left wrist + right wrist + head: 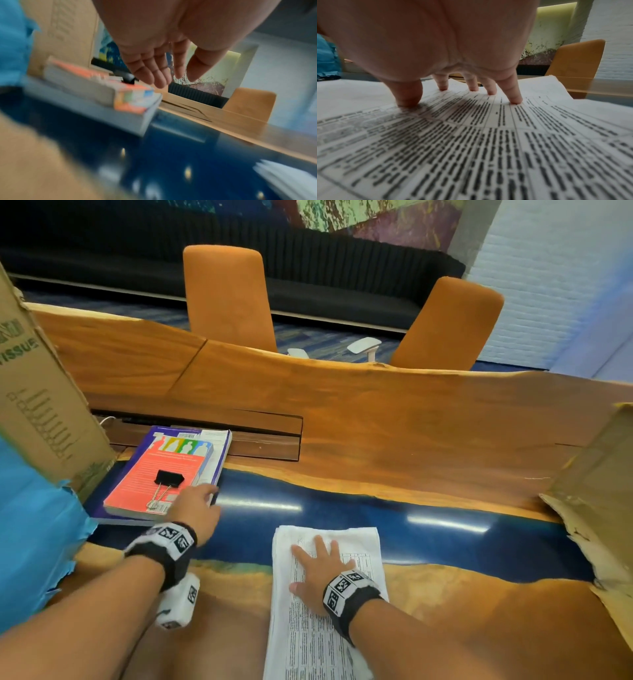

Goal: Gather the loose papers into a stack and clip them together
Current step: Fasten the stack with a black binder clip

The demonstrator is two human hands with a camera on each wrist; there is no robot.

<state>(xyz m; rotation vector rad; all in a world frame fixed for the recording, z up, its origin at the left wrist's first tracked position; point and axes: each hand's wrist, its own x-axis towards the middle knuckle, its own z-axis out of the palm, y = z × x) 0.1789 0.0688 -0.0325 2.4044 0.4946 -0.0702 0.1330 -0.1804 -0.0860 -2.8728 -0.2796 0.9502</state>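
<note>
A stack of printed papers [318, 628] lies on the table's near edge, with my right hand [318, 566] pressed flat on its upper half, fingers spread. The right wrist view shows the fingertips [515, 100] touching the printed sheet [471, 148]. A black binder clip [168, 479] with silver handles rests on a red book [154, 474] to the left. My left hand [197, 508] hovers at the book's near right corner, just right of the clip. In the left wrist view its fingers [157, 73] are straight and hold nothing, above the books [96, 86].
The red book lies on a larger purple book [219, 460]. Cardboard boxes stand at left [41, 392] and right [596, 474]. Blue plastic [30, 529] hangs at the left. Two orange chairs [229, 296] stand beyond the wooden table [411, 422] with its blue resin strip.
</note>
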